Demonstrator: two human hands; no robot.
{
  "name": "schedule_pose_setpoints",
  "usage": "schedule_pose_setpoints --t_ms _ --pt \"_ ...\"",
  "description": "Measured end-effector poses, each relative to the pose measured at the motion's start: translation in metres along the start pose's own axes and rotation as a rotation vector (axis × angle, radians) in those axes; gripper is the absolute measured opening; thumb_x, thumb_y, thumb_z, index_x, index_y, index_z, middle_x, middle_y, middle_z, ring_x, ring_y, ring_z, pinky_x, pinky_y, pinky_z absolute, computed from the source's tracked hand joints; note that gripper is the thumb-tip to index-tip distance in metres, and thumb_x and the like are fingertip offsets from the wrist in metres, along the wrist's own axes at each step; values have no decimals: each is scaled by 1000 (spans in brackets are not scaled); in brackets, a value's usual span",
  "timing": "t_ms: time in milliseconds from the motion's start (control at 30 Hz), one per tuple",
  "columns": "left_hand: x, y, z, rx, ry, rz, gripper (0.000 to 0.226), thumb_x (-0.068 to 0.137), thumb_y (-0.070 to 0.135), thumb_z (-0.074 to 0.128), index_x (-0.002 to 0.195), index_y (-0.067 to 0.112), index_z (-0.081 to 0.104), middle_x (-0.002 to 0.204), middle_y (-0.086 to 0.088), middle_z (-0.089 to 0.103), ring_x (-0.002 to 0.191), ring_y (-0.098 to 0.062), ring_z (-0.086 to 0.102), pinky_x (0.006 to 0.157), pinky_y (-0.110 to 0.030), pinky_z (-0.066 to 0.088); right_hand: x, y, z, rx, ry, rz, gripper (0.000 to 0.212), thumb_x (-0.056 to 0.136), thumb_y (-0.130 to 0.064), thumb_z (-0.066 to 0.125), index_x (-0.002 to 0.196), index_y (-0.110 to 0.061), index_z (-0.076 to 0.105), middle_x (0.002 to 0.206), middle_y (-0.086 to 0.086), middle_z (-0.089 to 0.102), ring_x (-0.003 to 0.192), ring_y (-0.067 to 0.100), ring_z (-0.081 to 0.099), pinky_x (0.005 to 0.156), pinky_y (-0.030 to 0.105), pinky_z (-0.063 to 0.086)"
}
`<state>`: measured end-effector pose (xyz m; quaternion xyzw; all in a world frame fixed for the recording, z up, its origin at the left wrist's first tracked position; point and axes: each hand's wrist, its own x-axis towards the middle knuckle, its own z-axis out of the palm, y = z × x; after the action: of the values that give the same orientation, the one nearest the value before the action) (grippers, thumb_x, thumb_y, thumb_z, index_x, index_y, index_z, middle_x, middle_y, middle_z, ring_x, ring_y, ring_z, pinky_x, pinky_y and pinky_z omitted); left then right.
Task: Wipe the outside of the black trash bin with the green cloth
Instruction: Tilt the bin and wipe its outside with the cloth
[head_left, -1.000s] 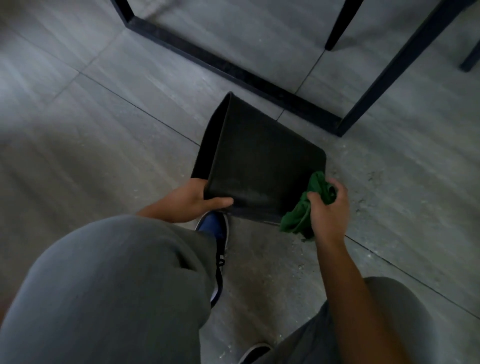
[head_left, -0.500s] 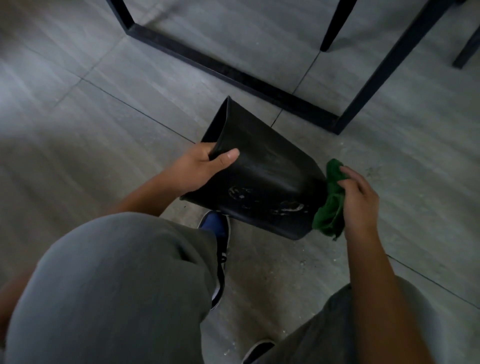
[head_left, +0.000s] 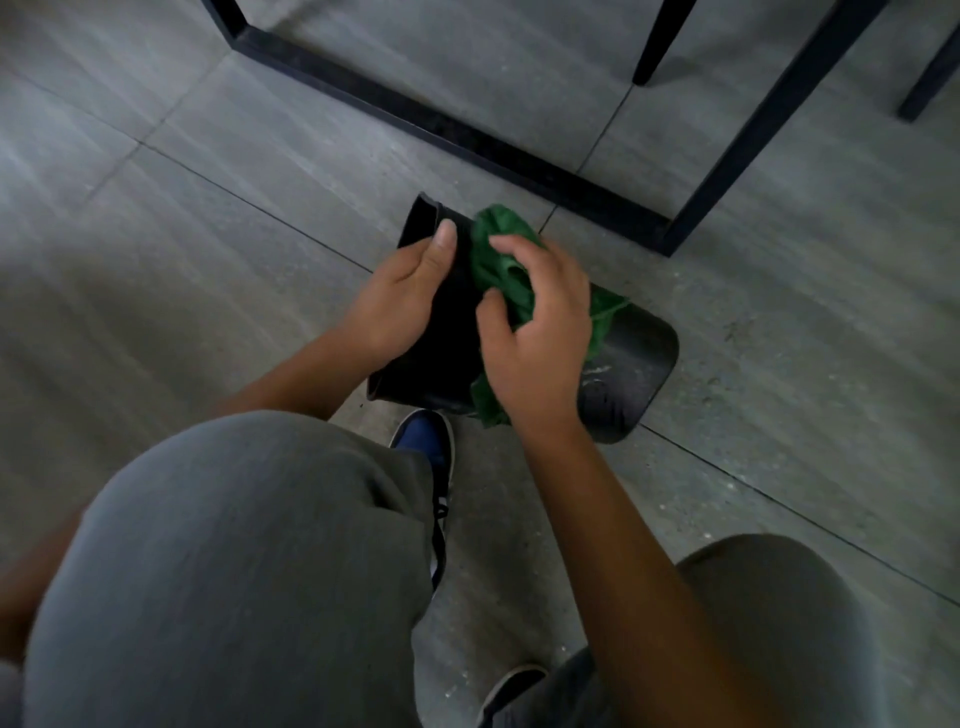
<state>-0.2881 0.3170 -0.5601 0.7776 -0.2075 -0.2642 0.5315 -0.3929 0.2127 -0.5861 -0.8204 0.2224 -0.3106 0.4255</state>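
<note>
The black trash bin (head_left: 631, 374) lies tipped on its side above the floor, its scuffed base facing right and its open rim toward the upper left. My left hand (head_left: 400, 296) grips the bin near the rim, thumb on top. My right hand (head_left: 535, 332) presses the crumpled green cloth (head_left: 501, 260) against the bin's upper side wall. The cloth bunches out beyond my fingers and hangs below my palm. Much of the bin's wall is hidden under both hands.
A black metal table frame (head_left: 467, 135) runs across the grey tiled floor just beyond the bin, with its upright leg (head_left: 769, 119) at the right. Chair legs (head_left: 657, 41) stand further back. My grey-trousered knees and a blue shoe (head_left: 426, 436) fill the foreground.
The bin has been turned, so its base now faces right. My right hand moved the cloth from the bin's right end up onto its side wall. My left hand shifted along the rim.
</note>
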Motion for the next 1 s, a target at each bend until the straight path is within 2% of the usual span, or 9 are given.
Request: schedule_pose_setpoints --t_ms 200,300,400,533,667,733,833,933,1000 --pt "3 -18 -11 -87 49 -162 44 109 56 39 104 26 70 89 15 79 84 -3 76 74 -23 59 -14 83 -42 -286 219 327 36 93 -8 62 128 -9 69 133 27 56 122 41 55 101 48 46" --pt "9 -19 -9 -159 51 -195 43 108 58 41 102 26 70 85 16 80 80 -4 77 65 -17 60 -2 82 -39 -265 275 426 35 92 -8 62 125 -12 70 134 23 54 121 38 55 97 47 49" --pt "15 -17 1 -231 46 -214 45 109 52 42 95 23 74 83 6 81 84 -13 79 74 -24 61 -5 26 9 -216 161 161 36 90 -20 62 125 -20 68 134 18 54 123 30 51 94 27 38" --pt "15 -26 0 -351 98 -271 51 109 50 43 98 11 75 89 -7 79 88 -24 78 80 -36 63 -17 8 38 -256 -40 -208 35 91 -26 62 125 -19 69 124 16 59 112 31 55 92 37 42" --pt "14 -42 -13 -339 159 -416 51 107 61 40 109 20 72 91 1 83 83 -17 81 67 -26 65 14 94 -36 -413 193 294 35 96 -32 59 129 -21 66 124 15 60 107 30 60 91 46 54" --pt "20 -38 -10 -284 168 -423 54 104 65 40 112 23 72 95 0 83 86 -17 81 81 -34 66 21 99 -44 -417 243 450 33 95 -30 59 128 -23 64 125 14 56 97 24 59 83 48 57" --pt "26 -27 -3 -271 159 -364 53 102 65 45 97 23 76 88 -2 83 82 -20 81 82 -40 64 -9 37 10 -414 92 122 31 93 -35 57 122 -29 61 119 7 54 88 14 53 76 31 53" --pt "28 -32 -3 -307 81 -328 49 105 55 49 103 13 74 93 -5 82 89 -24 80 81 -37 64 -31 17 36 -367 -178 -334 30 93 -34 61 121 -22 64 114 12 57 89 27 60 69 32 48" --pt "29 -40 -8 -341 91 -391 47 107 51 49 113 11 72 98 -7 83 94 -26 81 89 -42 65 -15 58 6 -445 -133 -241 29 94 -31 63 120 -19 68 115 17 62 90 33 65 69 35 52"
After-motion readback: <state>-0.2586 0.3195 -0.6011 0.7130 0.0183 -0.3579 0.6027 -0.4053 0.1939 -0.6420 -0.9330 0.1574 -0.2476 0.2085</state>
